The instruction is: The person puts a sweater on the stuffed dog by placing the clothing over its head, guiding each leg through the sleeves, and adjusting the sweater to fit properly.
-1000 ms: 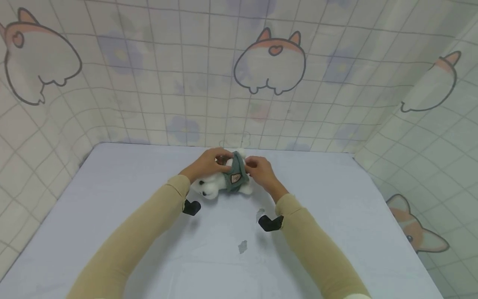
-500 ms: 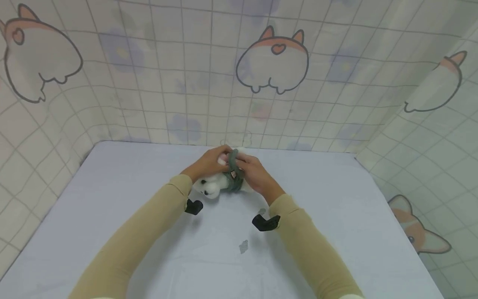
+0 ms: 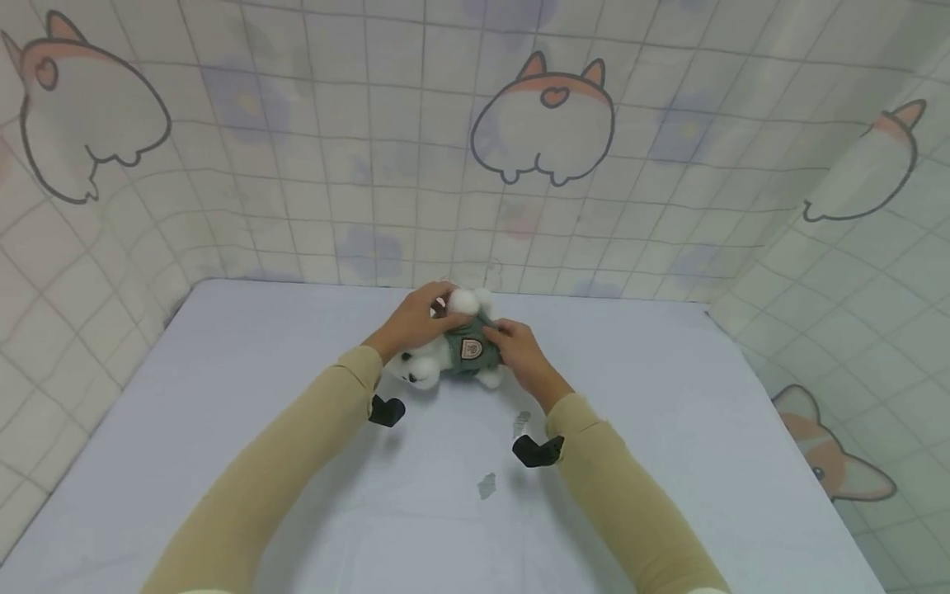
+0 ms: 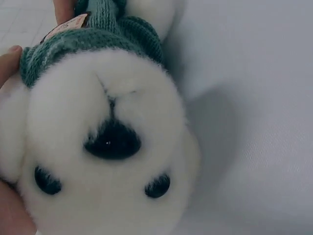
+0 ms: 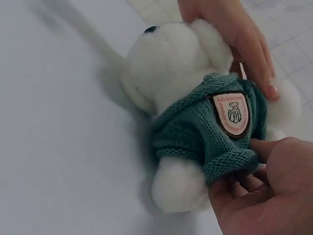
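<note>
- Left hand: curled, gripping the toy by its upper side.
- Right hand: pinches the hem of the sweater (fingertips tucked under the knit).
- Toy: between both hands on the tabletop, head near the left wrist.

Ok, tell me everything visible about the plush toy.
The plush toy is white and fluffy, with dark eyes, a black nose and a stitched mouth. It wears a green knitted sweater bearing a shield-shaped patch. It lies near the table's far edge, head toward the person's left. The left hand holds its upper body; the right hand pinches the sweater near its lower edge.
</note>
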Demonstrator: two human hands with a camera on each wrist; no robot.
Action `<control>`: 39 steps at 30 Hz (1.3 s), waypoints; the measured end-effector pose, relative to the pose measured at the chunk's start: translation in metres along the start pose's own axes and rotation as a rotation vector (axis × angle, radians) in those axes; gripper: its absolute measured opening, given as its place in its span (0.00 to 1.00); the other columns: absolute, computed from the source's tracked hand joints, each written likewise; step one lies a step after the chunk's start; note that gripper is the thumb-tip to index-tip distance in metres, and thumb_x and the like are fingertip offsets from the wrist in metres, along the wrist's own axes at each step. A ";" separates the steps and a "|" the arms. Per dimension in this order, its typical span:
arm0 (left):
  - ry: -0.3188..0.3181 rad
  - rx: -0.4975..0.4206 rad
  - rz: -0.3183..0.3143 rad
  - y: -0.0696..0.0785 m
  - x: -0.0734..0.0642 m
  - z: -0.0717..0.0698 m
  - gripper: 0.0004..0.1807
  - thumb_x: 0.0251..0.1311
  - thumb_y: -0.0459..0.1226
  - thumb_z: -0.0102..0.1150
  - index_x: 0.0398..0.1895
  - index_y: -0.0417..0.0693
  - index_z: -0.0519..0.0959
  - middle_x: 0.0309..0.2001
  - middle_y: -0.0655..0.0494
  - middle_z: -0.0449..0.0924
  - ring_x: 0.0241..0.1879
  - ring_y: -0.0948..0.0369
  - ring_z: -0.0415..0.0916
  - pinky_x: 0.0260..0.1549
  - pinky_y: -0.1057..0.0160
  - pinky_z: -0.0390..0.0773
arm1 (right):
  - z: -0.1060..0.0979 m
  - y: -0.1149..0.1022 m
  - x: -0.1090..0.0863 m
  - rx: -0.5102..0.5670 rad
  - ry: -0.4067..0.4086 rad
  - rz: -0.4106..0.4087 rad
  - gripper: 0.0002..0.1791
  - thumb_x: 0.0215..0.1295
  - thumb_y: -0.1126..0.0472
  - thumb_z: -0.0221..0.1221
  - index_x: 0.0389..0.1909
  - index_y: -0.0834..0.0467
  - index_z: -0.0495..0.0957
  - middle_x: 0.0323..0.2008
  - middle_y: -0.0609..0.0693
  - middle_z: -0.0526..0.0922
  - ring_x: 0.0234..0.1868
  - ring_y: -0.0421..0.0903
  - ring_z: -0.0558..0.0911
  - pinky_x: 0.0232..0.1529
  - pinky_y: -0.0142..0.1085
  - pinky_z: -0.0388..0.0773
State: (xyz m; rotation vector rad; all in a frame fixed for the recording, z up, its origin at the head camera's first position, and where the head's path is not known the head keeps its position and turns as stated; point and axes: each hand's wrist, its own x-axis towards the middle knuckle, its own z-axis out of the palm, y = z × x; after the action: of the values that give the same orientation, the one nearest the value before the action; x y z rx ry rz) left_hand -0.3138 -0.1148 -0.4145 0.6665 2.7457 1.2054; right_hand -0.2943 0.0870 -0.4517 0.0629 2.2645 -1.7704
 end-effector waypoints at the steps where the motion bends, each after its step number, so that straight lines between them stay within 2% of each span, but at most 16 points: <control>1: -0.003 0.010 0.007 0.001 -0.001 -0.001 0.24 0.63 0.50 0.60 0.59 0.52 0.72 0.50 0.52 0.75 0.48 0.55 0.74 0.48 0.57 0.76 | -0.001 0.000 -0.001 -0.003 -0.011 0.004 0.20 0.73 0.54 0.50 0.58 0.61 0.74 0.52 0.54 0.80 0.47 0.43 0.78 0.48 0.36 0.79; 6: -0.028 0.067 0.028 0.005 -0.006 -0.004 0.27 0.61 0.52 0.62 0.60 0.50 0.71 0.52 0.52 0.74 0.49 0.56 0.73 0.50 0.57 0.76 | -0.006 -0.005 -0.006 0.004 -0.028 -0.025 0.22 0.73 0.58 0.50 0.65 0.60 0.67 0.61 0.58 0.75 0.59 0.51 0.76 0.59 0.45 0.76; 10: -0.016 0.161 0.021 0.006 -0.012 -0.003 0.32 0.57 0.54 0.64 0.60 0.47 0.70 0.53 0.52 0.75 0.51 0.55 0.73 0.53 0.54 0.75 | -0.012 -0.010 -0.008 -0.024 -0.008 -0.113 0.24 0.68 0.62 0.55 0.65 0.57 0.66 0.61 0.58 0.74 0.59 0.54 0.76 0.57 0.46 0.78; 14: 0.016 0.286 -0.002 0.008 -0.018 0.003 0.39 0.53 0.61 0.63 0.60 0.45 0.71 0.56 0.50 0.75 0.54 0.53 0.74 0.55 0.50 0.74 | -0.017 -0.014 -0.009 -0.138 0.015 -0.245 0.30 0.64 0.61 0.62 0.66 0.49 0.66 0.64 0.51 0.70 0.60 0.53 0.74 0.54 0.46 0.77; 17: 0.032 0.349 -0.032 0.011 -0.021 0.008 0.43 0.49 0.66 0.62 0.59 0.45 0.71 0.56 0.50 0.75 0.52 0.53 0.75 0.54 0.47 0.75 | -0.017 -0.019 -0.008 -0.251 0.029 -0.328 0.30 0.62 0.57 0.64 0.66 0.45 0.67 0.66 0.48 0.68 0.60 0.53 0.73 0.53 0.47 0.77; 22: 0.019 0.412 -0.045 0.014 -0.024 0.011 0.38 0.53 0.58 0.64 0.59 0.43 0.68 0.55 0.50 0.74 0.51 0.53 0.73 0.51 0.46 0.74 | -0.011 -0.028 -0.007 -0.421 0.057 -0.431 0.27 0.64 0.56 0.63 0.64 0.47 0.70 0.64 0.51 0.70 0.56 0.52 0.74 0.52 0.45 0.79; 25: 0.012 0.408 -0.041 0.013 -0.024 0.011 0.35 0.54 0.52 0.65 0.60 0.43 0.67 0.55 0.50 0.73 0.51 0.53 0.72 0.50 0.47 0.74 | -0.007 -0.031 -0.006 -0.461 0.092 -0.447 0.24 0.64 0.59 0.63 0.61 0.50 0.73 0.61 0.53 0.72 0.55 0.52 0.75 0.51 0.44 0.78; 31: 0.006 0.374 -0.038 0.007 -0.022 0.011 0.30 0.54 0.46 0.65 0.58 0.47 0.65 0.55 0.52 0.72 0.52 0.54 0.72 0.51 0.47 0.73 | -0.006 -0.031 -0.003 -0.471 0.146 -0.409 0.19 0.62 0.63 0.62 0.54 0.56 0.74 0.55 0.56 0.76 0.54 0.53 0.77 0.51 0.44 0.77; 39: -0.033 0.408 0.005 0.006 -0.020 0.004 0.28 0.56 0.37 0.63 0.60 0.49 0.65 0.58 0.51 0.73 0.56 0.53 0.72 0.51 0.48 0.72 | -0.009 -0.029 -0.005 -0.465 0.170 -0.430 0.17 0.60 0.63 0.63 0.50 0.59 0.74 0.49 0.56 0.80 0.47 0.52 0.78 0.45 0.41 0.76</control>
State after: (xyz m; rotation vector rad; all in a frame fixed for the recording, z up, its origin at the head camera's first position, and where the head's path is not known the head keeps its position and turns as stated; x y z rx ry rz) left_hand -0.2932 -0.1171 -0.4152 0.7142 2.9867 0.6261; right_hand -0.2966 0.0891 -0.4211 -0.4052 2.9280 -1.3936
